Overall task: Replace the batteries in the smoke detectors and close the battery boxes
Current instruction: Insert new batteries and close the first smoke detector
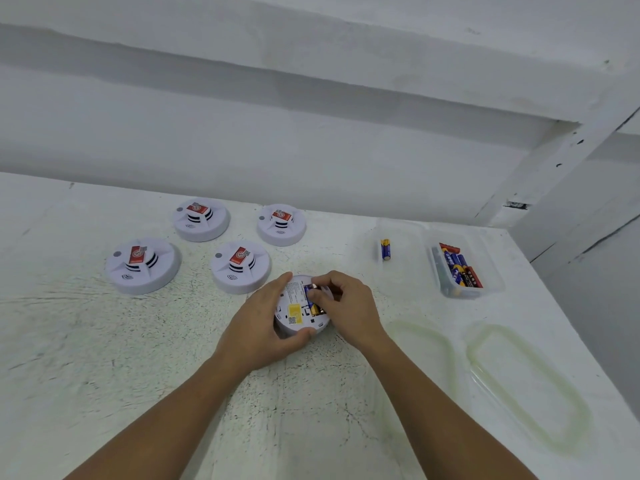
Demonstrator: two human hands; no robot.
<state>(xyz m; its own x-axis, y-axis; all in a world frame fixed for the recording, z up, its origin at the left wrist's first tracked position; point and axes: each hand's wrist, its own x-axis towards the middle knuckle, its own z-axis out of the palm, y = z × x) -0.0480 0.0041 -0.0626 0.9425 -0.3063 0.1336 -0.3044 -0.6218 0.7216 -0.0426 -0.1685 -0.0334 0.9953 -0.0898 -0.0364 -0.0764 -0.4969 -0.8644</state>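
Nearest, at the right, two clear lids lie flat on the white bench. Left of them, at mid-bench, the left hand curls its grip round the rim of an upturned smoke detector. The right hand closes its grip in a pinch on a blue-and-gold battery lying in the detector's open battery box. Beyond stand four more smoke detectors, sensor side up. Far right, a clear tub holds a single battery; just beside it, a second tub holds several.
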